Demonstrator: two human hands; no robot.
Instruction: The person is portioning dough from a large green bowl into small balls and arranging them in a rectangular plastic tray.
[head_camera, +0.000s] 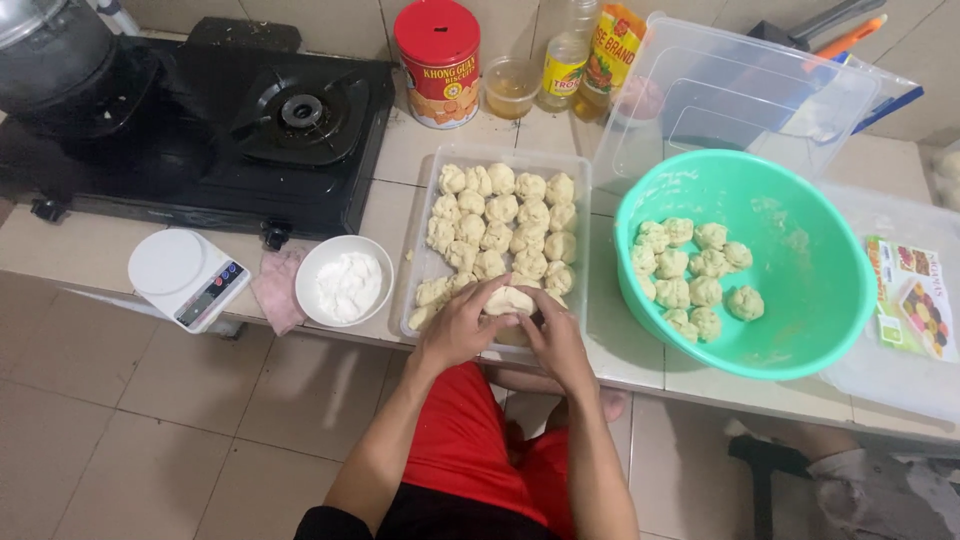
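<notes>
The tiled worktop (90, 250) carries everything here. At its left stands a black two-burner gas stove (215, 125); at the right a large mint-green plastic bowl (810, 290) holds about a dozen pale dough balls (690, 275). Between them lies a clear rectangular plastic tray (578, 190) filled with rows of more dough lumps (505, 215). A white round bowl of flour (345, 282) sits just left of the tray, beside a small white kitchen scale (185, 277). Over the tray's near edge, the left hand (462, 325) and right hand (555, 335) are together, both cupped around one pale piece of dough (510, 299). The piece sits right at the worktop's edge above the floor, so a loose pinch could likely let it slip off, and sticky dough may tear while being shaped
</notes>
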